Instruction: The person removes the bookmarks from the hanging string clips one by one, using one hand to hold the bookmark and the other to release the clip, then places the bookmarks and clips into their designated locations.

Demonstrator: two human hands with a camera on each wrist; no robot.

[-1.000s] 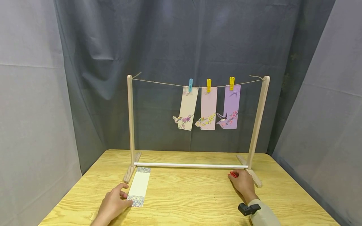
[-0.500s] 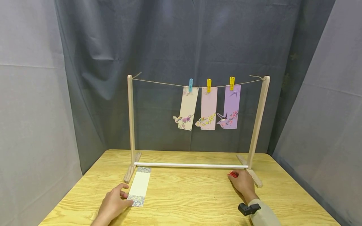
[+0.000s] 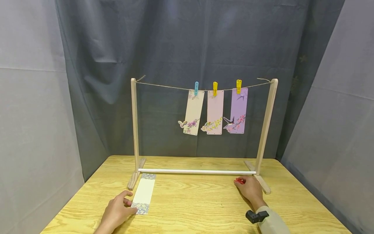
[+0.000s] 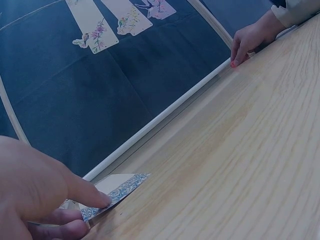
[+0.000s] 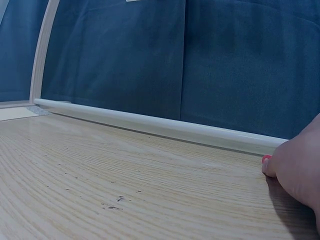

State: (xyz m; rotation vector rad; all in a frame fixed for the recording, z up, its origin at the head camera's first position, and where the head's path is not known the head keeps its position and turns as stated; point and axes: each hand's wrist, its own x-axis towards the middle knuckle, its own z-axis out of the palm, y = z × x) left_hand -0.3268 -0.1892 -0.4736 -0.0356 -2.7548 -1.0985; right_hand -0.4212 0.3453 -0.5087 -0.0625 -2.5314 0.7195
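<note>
In the head view, a cream paper card (image 3: pixel 143 191) with blue floral bands at both ends lies on the wooden table at the left. My left hand (image 3: pixel 117 209) pinches its near left corner, thumb on the patterned band and the other fingers curled at the left edge. In the left wrist view the thumb presses on the band of the card (image 4: pixel 122 190); whether fingertips reach beneath it is hidden. On the right, my right hand (image 3: pixel 250 189) holds a small red clothespin (image 3: pixel 239 180) low over the table; most of it is hidden by the fingers.
A wooden stand with a white bottom bar (image 3: pixel 193 171) spans the table's back. From its string hang a cream card (image 3: pixel 194 109), a pink card (image 3: pixel 215 109) and a purple card (image 3: pixel 239 107), held by a blue clothespin (image 3: pixel 196 88) and two yellow ones. Dark curtains hang behind.
Both hands, the card and the red clothespin stay almost in place. The red clothespin tilts very slightly in my right fingers; otherwise only a slight shift of the head view shows.
</note>
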